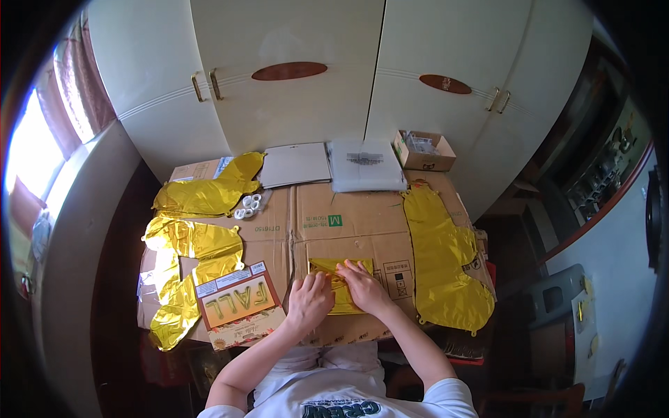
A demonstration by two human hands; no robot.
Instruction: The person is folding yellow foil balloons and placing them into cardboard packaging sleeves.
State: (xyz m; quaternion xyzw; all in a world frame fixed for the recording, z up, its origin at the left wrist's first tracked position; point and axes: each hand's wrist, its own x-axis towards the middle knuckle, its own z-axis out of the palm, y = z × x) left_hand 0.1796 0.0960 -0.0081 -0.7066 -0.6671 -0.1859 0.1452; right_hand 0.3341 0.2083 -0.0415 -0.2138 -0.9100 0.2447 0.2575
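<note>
In front of me a gold foil balloon [341, 302] lies folded into a small flat rectangle on the cardboard. My left hand [311, 301] is closed at its left edge, fingertips pinching the foil. Across its upper right part rests my right hand [364, 287], fingers stretched out and pressing down. My hands hide much of the folded foil. Beside my left forearm lies a printed card [240, 304] picturing gold letter balloons. Flat, uninflated gold foil letters lie around: an L-shaped one [442, 261] at right, an A-like one [188, 261] at left and another [209, 194] at far left.
Flattened cardboard [334, 240] covers the table. Along the back are white card sheets [296, 166], a stack of clear plastic bags [367, 167] and an open box [426, 152] with small packets. White ribbon rolls [248, 206] sit left of centre. Cabinets [293, 104] stand behind.
</note>
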